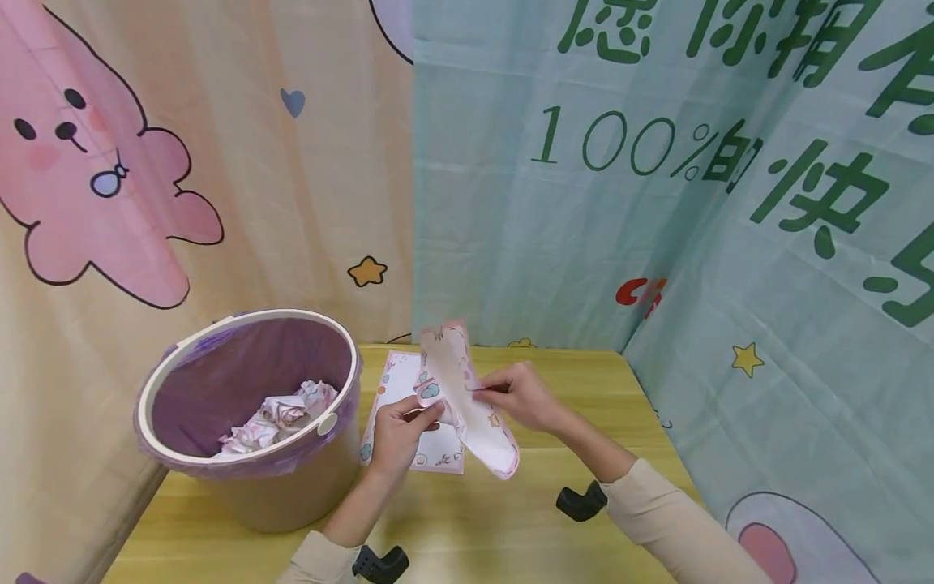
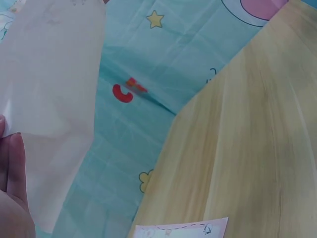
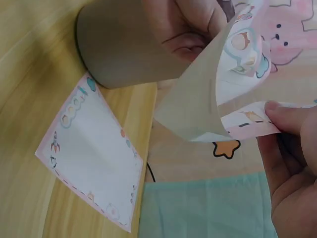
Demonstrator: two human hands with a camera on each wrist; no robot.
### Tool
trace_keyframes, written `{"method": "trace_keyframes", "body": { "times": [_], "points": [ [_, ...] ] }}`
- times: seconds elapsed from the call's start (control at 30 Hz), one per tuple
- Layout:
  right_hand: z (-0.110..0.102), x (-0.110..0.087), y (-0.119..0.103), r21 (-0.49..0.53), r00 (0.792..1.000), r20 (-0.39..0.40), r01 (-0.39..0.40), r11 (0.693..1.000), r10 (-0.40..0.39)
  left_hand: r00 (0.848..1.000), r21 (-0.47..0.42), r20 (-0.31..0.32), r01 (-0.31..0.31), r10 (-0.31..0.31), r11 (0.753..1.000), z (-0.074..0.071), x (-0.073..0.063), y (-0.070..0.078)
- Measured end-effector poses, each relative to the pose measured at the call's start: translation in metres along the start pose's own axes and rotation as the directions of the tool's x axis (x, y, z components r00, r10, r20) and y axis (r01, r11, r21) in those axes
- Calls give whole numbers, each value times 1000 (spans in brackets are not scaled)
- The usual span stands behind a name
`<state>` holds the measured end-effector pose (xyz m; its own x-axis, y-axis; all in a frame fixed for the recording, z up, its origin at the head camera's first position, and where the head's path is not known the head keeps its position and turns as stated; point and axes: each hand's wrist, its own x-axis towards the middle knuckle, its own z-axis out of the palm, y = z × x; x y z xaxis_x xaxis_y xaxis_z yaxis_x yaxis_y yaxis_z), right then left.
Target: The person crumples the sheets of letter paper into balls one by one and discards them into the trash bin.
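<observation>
A curled sheet of decorated paper [image 1: 467, 397] with a pink patterned border is held up between both hands. My left hand [image 1: 400, 438] pinches its left edge between thumb and fingers. On the opposite edge, my right hand [image 1: 527, 396] pinches the paper, thumb on top in the right wrist view [image 3: 292, 153]. The sheet bends over on itself, its plain side facing the left wrist view. Below it, a second bordered sheet [image 1: 438, 454] lies flat on the wooden table [image 1: 569, 438], partly covered by the held one in the head view.
Left of the hands stands a beige bin [image 1: 284, 503] with a white rim and purple liner [image 1: 212, 389]. Several crumpled papers [image 1: 280, 414] lie inside it. Printed curtains [image 1: 511, 243] hang behind the table and along its sides. A black wrist mount [image 1: 580, 503] sits at the right forearm.
</observation>
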<state>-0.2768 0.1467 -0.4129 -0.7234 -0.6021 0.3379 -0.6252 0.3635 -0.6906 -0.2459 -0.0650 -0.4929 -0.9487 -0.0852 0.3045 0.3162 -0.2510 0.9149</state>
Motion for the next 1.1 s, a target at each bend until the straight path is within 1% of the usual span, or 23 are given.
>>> {"method": "trace_keyframes", "body": {
  "times": [0.03,0.1,0.17,0.23,0.33,0.43,0.5,0.53,0.6,0.67,0.7,0.77,0.8,0.87,0.97,1.03,1.1],
  "points": [
    [-3,-1,0,-7,1000,-3,19,1000,-19,1000,-11,10,15,-15,1000,1,-1,1],
    [-5,-4,0,-11,998,32,55,998,-55,999,-22,49,19,-18,1000,4,-2,3],
    [-3,-4,-2,-1,994,81,77,997,-77,996,-29,93,-13,16,999,5,-3,4],
    [0,-5,-2,4,987,135,92,996,-92,992,-31,116,-48,51,998,6,-5,3],
    [2,-5,-2,15,973,217,81,997,-82,988,-30,123,-93,96,995,6,-6,1],
    [4,-4,-3,25,960,270,62,998,-67,985,-32,117,-127,130,991,6,-9,-1],
    [6,-3,-4,38,963,268,24,999,-33,981,-24,106,-159,161,987,7,-10,-2],
    [8,-3,-4,40,967,253,1,999,-11,980,-21,99,-171,173,985,7,-11,-3],
    [13,-3,-4,56,977,207,-72,996,59,980,-26,75,-183,185,983,9,-11,-2],
    [17,-4,-6,78,982,131,-147,986,136,986,-40,40,-162,163,986,11,-11,-2],
    [18,-4,-6,93,981,93,-177,980,168,990,-55,22,-140,141,989,11,-11,-2],
    [20,-5,-8,117,978,34,-211,971,208,996,-77,-13,-93,92,993,13,-10,-1],
    [19,-6,-8,124,977,14,-214,969,214,997,-83,-27,-70,68,994,12,-9,0],
    [16,-7,-10,133,980,5,-199,971,201,998,-84,-43,-41,37,996,12,-9,2],
    [6,-12,-10,115,989,23,-150,982,148,998,-104,-68,-15,7,995,8,-8,7],
    [0,-17,-7,89,993,39,-113,990,110,995,-158,-98,-6,-9,987,5,-7,11],
    [-4,-25,-2,56,996,50,-70,996,68,991,-236,-127,2,-33,972,4,-5,16]
  ]
}}
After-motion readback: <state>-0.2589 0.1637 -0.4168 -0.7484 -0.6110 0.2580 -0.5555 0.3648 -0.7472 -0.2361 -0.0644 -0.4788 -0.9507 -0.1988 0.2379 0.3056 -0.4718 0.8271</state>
